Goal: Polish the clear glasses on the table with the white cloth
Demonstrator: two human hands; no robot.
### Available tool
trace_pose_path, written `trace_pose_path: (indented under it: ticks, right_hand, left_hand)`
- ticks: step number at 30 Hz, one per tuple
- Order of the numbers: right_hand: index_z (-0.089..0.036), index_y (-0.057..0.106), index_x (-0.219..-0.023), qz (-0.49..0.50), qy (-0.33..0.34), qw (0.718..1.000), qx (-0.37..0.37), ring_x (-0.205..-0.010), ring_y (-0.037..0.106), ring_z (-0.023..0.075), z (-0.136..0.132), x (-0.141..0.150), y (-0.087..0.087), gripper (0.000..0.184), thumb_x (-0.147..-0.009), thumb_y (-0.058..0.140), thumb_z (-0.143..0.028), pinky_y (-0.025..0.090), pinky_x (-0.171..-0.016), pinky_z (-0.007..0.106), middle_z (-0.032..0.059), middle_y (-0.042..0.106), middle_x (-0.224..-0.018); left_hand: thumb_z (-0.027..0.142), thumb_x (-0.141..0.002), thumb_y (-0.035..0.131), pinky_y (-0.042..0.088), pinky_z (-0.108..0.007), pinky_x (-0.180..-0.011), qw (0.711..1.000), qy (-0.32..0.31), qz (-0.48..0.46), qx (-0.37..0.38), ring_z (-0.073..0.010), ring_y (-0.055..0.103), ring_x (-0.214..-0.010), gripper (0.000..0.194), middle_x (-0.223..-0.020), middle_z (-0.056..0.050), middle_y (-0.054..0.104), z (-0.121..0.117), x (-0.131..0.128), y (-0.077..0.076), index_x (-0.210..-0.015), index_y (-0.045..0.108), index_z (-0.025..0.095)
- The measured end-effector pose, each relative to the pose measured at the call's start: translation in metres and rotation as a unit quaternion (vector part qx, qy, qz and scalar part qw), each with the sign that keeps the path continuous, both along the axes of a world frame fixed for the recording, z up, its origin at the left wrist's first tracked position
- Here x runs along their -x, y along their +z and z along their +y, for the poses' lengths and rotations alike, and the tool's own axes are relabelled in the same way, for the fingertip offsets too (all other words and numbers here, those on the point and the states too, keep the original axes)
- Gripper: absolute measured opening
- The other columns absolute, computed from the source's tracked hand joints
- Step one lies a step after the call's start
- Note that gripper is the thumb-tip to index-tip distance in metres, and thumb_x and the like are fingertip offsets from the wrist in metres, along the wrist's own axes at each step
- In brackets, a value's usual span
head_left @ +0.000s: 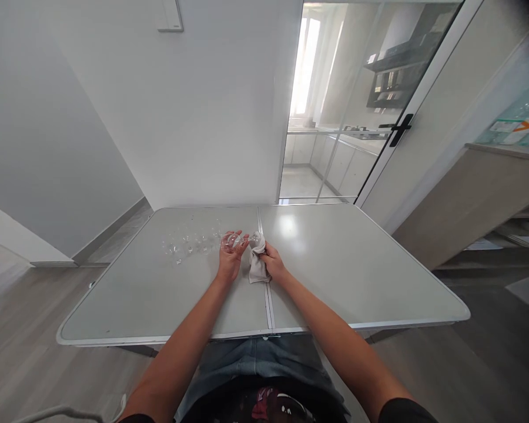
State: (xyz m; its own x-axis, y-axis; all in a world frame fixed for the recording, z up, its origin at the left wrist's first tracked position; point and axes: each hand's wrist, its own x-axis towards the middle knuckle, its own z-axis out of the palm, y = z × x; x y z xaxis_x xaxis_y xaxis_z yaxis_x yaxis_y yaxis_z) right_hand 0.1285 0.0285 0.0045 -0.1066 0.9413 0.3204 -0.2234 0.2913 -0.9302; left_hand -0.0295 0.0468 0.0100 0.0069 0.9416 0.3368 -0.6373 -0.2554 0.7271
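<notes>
Soft daylight, one hot glare, stretched edges

Daylight floods in from the tall, white-curtained window [307, 64] beyond the white-framed glass door [344, 111], and its brightest strip is blown out to pure white! Down on the pale grey-green, white-rimmed bench [357, 264], a hazy white glare sits just right of the seam. Tiny glints pick out the small, clear, see-through pieces [194, 241], their outlines melting into the surface. Out wide, lens distortion slants the walls, the clear plastic bottles [520, 120] smear soft, the grey-brown wooden floor [489, 352] dims lower right, and the top right corner drops to black.
</notes>
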Motion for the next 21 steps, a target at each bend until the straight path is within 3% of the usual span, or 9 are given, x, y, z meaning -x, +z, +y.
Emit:
trace_pose_path:
  ticks: [4,7,11,15,21]
  right_hand:
    - [-0.026,0.066,-0.129,-0.006,0.006,1.0,-0.029,-0.12,0.057,0.0249,-0.0046,0.0008,0.0047,0.052,-0.078,0.061,-0.02,0.038,-0.111,0.04,0.0016,0.068,-0.124]
    - [-0.029,0.062,-0.134,0.006,-0.013,0.999,-0.044,-0.128,0.052,0.0235,-0.0048,-0.0015,0.0077,0.054,-0.08,0.061,-0.021,0.034,-0.115,0.039,0.0009,0.067,-0.126]
    - [-0.024,0.065,-0.13,0.014,-0.017,1.0,-0.017,-0.12,0.057,0.0249,-0.0012,-0.0022,0.0044,0.052,-0.078,0.062,-0.023,0.039,-0.111,0.04,0.0027,0.07,-0.12]
    - [-0.024,0.068,-0.125,-0.007,0.01,1.0,0.002,-0.115,0.059,0.0256,-0.0027,0.0011,0.0028,0.051,-0.074,0.061,-0.02,0.041,-0.108,0.041,0.0019,0.071,-0.118]
    - [-0.03,0.063,-0.133,0.006,-0.018,0.999,-0.04,-0.132,0.049,0.0227,-0.0058,-0.0003,0.0106,0.054,-0.079,0.06,-0.021,0.032,-0.116,0.039,-0.0002,0.067,-0.127]
  left_hand:
    - [0.027,-0.073,0.086,0.046,-0.043,-0.111,1.0,0.029,-0.01,-0.001,-0.024,0.063,-0.123,0.058,-0.141,-0.005,0.054,0.0012,0.0031,0.0016,-0.119,0.052,0.031]
    - [0.027,-0.072,0.087,0.047,-0.043,-0.11,1.0,0.015,0.001,0.003,-0.024,0.065,-0.12,0.059,-0.137,-0.006,0.056,0.0,0.0016,0.0014,-0.119,0.052,0.03]
    - [0.025,-0.071,0.088,0.048,-0.044,-0.109,1.0,-0.012,0.01,0.001,-0.0243,0.067,-0.117,0.06,-0.135,-0.005,0.058,-0.0018,-0.0009,0.0011,-0.119,0.053,0.029]
    - [0.028,-0.073,0.087,0.048,-0.042,-0.11,1.0,0.019,-0.006,-0.002,-0.0245,0.064,-0.121,0.057,-0.14,-0.005,0.054,-0.0002,0.0017,0.0026,-0.119,0.053,0.03]
    - [0.026,-0.072,0.087,0.047,-0.043,-0.11,1.0,0.022,0.001,-0.002,-0.024,0.066,-0.118,0.055,-0.137,-0.005,0.056,-0.0021,0.0006,0.0046,-0.117,0.055,0.03]
